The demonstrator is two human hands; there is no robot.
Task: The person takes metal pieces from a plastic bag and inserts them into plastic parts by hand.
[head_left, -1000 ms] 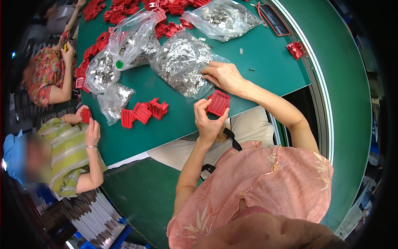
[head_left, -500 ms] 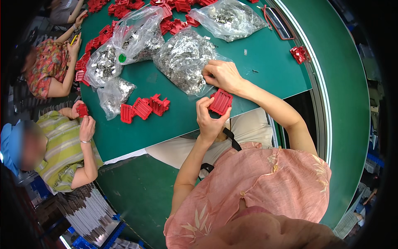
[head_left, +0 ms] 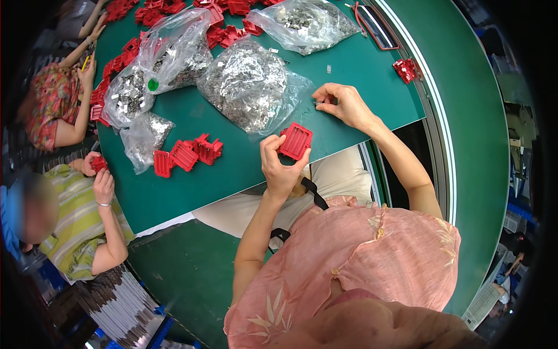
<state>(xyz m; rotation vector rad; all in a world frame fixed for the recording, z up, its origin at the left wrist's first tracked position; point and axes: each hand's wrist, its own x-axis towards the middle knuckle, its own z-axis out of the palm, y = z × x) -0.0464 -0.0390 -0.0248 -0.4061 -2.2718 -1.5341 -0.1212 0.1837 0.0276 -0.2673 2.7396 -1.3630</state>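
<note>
My left hand [head_left: 278, 168] grips a red slotted plastic case [head_left: 296, 141] by its sides, tilted up above the table's near edge. To its right, my right hand [head_left: 347, 107] is closed in a pinch, with a tiny metal piece [head_left: 317, 103] just showing at the fingertips. Close by lies an open clear plastic bag [head_left: 247, 84] full of small shiny metal pieces. Three more red cases [head_left: 184, 155] lie on the table left of my left hand.
More bags of metal pieces [head_left: 305, 23] stand on the green table [head_left: 224, 180], with red cases heaped behind them. At the right lie a red-edged dark flat object [head_left: 378, 28] and a red part [head_left: 405, 70]. Two co-workers [head_left: 87, 215] sit at the left edge, one holding a red piece.
My right hand has moved right, away from the bag's edge, with a tiny metal piece between its fingertips. My left hand still holds the red case. The whole view has shifted slightly.
</note>
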